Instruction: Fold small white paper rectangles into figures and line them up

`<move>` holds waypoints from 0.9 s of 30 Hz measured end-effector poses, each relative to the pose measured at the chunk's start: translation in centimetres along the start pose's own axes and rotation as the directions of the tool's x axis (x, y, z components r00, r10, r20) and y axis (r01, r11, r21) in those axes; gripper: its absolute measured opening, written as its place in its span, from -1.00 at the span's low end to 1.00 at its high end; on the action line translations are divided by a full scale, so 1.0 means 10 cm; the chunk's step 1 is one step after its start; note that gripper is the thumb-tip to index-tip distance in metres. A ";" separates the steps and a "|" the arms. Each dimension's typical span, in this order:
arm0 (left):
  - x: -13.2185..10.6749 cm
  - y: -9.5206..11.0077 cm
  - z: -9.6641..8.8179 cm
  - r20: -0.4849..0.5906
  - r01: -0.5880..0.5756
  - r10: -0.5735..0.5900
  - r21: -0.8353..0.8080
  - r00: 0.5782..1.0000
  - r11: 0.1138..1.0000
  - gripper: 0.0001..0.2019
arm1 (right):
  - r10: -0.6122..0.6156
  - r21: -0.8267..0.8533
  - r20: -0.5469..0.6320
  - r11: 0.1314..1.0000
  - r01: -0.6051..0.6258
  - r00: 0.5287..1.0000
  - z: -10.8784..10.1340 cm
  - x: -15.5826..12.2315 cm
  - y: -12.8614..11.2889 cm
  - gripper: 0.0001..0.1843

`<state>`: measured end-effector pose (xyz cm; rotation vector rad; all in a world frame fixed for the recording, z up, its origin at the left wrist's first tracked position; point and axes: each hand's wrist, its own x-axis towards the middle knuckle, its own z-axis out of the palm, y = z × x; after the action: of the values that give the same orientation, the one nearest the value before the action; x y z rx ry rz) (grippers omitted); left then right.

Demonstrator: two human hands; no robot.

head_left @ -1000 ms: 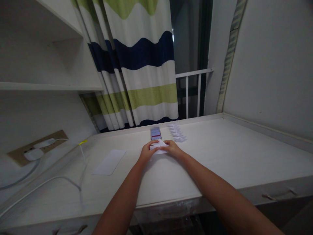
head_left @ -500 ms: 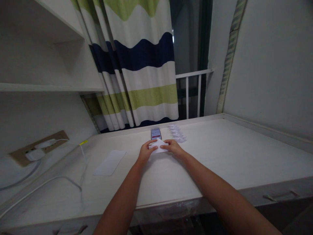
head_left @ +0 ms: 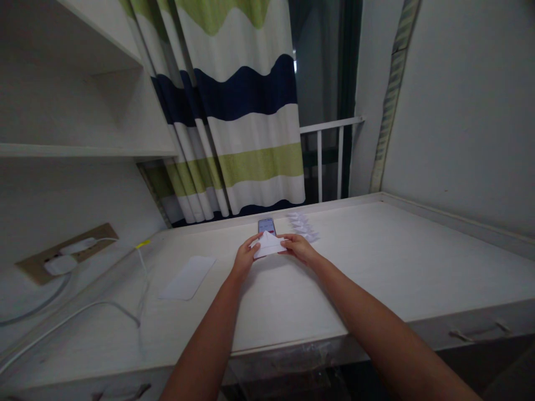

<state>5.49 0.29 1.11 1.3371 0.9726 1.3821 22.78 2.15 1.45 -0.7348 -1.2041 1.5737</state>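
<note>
A folded white paper [head_left: 268,245], triangular with its point up, is held between both hands just above the white desk [head_left: 376,262]. My left hand [head_left: 244,257] pinches its left edge. My right hand [head_left: 297,247] pinches its right edge. A phone [head_left: 266,225] with a lit screen lies flat right behind the paper. Several small folded white paper pieces [head_left: 303,225] sit in a row to the right of the phone.
A flat white sheet [head_left: 187,277] lies on the desk to the left. A white cable [head_left: 83,314] runs from a wall socket [head_left: 62,259] along the desk's left side. A striped curtain [head_left: 238,111] and a white railing [head_left: 330,156] stand behind the desk; shelves hang at upper left.
Both hands have lifted the paper off the desk and tilted it upright, moving slightly away from me. Its triangular shape now shows more fully.
</note>
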 end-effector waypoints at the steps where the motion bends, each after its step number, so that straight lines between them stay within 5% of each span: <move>1: 0.00 0.01 0.00 0.004 0.008 -0.008 -0.021 1.000 1.000 -0.41 | -0.007 0.003 0.002 1.000 0.007 1.000 0.00 0.00 -0.01 -0.79; 27: -0.03 0.03 -0.02 0.003 0.014 -0.014 0.082 1.000 0.997 -0.74 | 0.006 -0.052 -0.084 0.999 -0.010 0.996 -0.05 0.05 0.00 -0.81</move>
<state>5.22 -0.02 1.34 1.3902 1.0439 1.3414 23.04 2.76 1.38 -0.8323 -1.1856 1.5080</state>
